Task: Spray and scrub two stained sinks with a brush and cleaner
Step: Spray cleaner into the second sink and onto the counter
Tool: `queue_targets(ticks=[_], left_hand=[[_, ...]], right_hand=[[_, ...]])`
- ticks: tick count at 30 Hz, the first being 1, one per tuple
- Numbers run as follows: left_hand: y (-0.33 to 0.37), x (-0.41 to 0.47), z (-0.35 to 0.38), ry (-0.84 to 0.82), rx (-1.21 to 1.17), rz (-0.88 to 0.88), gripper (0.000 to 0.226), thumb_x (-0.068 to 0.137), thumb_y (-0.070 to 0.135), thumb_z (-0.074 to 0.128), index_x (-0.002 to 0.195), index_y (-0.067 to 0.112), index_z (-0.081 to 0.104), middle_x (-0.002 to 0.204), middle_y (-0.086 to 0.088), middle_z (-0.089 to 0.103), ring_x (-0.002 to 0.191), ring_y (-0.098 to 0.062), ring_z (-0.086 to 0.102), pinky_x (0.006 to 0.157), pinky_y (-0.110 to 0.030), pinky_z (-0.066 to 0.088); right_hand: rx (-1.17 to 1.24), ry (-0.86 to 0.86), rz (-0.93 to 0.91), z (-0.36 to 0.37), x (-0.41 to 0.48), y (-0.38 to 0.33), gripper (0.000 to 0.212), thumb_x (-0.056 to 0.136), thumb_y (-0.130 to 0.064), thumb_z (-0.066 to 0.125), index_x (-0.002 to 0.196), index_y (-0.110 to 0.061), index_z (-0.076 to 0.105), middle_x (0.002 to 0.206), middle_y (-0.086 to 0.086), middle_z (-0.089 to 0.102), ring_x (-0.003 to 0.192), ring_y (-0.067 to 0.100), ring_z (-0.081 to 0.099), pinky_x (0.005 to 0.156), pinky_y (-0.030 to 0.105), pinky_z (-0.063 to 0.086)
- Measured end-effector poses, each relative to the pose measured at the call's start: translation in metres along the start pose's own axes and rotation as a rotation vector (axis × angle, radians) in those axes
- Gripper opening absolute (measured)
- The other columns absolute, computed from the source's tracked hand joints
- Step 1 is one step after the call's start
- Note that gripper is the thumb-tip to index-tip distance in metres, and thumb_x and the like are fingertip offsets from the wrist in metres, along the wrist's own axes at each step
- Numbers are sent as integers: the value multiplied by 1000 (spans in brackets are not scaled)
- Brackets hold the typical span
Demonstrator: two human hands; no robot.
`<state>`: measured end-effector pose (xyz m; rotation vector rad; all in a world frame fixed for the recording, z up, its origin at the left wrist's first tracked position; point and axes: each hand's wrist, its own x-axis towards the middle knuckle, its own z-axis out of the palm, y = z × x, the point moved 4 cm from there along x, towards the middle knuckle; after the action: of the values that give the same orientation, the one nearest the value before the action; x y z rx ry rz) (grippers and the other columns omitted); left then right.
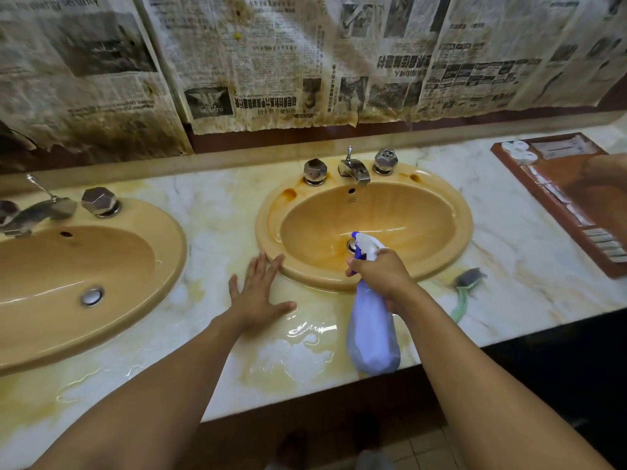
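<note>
R hand [381,271] clamps spray bottle [371,329] neck, nozzle aimed into right sink [444,247] for drain stains | L hand [259,291] flat, fingers apart, on counter [210,239] left of that sink, prob. bracing you | brush [466,286] just right of it, ready to scrub.

You can read only "security" on the stained yellowed newspaper sheet [78,62] at top left; other newsprint is unreadable.

Stained newspapers [258,62] cover the wall; a brown tray [556,212] sits on the counter.
</note>
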<state>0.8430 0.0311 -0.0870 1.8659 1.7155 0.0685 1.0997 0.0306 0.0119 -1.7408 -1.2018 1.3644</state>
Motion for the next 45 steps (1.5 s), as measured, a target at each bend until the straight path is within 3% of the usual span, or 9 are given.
queue_targets(ticks=[3, 7, 15, 18, 23, 32, 39, 42, 45], left_hand=[[-2, 3, 2, 15, -5, -20, 111, 80, 70, 68, 154, 59, -14, 167, 13, -28, 154, -7, -23, 120, -56, -14], [-2, 5, 2, 59, -47, -49, 113, 76, 70, 73, 156, 59, -6, 169, 14, -22, 156, -7, -15, 121, -56, -11], [13, 20, 1, 25, -23, -185, 136, 65, 81, 75, 155, 49, -23, 166, 6, -34, 154, -12, -27, 119, -62, -12], [14, 19, 3, 20, -3, -190, 140, 64, 83, 73, 154, 47, -28, 165, 4, -35, 153, -12, -30, 119, -61, -14], [13, 12, 2, 104, -20, -165, 136, 66, 84, 70, 156, 45, -24, 169, 7, -25, 154, -6, -24, 121, -57, -15], [13, 8, -1, 110, 19, -150, 132, 68, 87, 64, 157, 44, -23, 170, 9, -21, 156, -6, -18, 122, -55, -11], [5, -12, 11, 126, 110, -82, 119, 73, 98, 22, 160, 30, -23, 167, 16, -27, 150, -2, -29, 124, -52, -16], [3, -22, 17, 168, 153, -96, 108, 79, 94, 12, 162, 32, -19, 164, 19, -32, 149, -2, -33, 123, -54, -18], [3, -27, 21, 204, 171, -128, 99, 85, 91, 15, 163, 36, -11, 165, 19, -30, 151, -5, -31, 120, -59, -19]], right_hand=[[-93, 55, 27, -8, 8, 7, 40, 93, -20, 62, 132, -26, 61, 71, -2, 68, 81, 20, 64, 77, 32, 48], [-244, -45, -52, -15, 13, 2, 45, 92, -17, 59, 134, -34, 58, 76, 0, 62, 75, 21, 65, 80, 36, 53], [-225, -156, -89, -31, 28, -7, 23, 92, -15, 65, 82, -33, 54, 81, -1, 49, 75, 21, 43, 65, 30, 35], [-221, -138, -89, -29, 31, -4, 28, 93, -18, 64, 115, -36, 64, 90, 8, 64, 82, 20, 54, 69, 27, 41], [-300, -106, -162, -23, 27, -1, 52, 93, -23, 58, 142, -39, 53, 106, -8, 61, 95, 18, 61, 79, 26, 42], [-93, -185, -66, -27, 22, 6, 20, 91, -18, 70, 96, -34, 60, 96, -6, 61, 84, 18, 52, 73, 27, 41], [-138, -117, -74, -22, 13, 11, 50, 96, -20, 64, 141, -39, 55, 91, -2, 64, 85, 18, 58, 76, 30, 44], [-208, -88, -128, -22, 9, 14, 51, 95, -23, 64, 144, -35, 55, 115, -8, 65, 103, 17, 59, 90, 31, 47], [-164, -105, -99, -26, 6, 16, 29, 93, -24, 68, 118, -38, 61, 101, -7, 65, 97, 18, 58, 85, 31, 46]])
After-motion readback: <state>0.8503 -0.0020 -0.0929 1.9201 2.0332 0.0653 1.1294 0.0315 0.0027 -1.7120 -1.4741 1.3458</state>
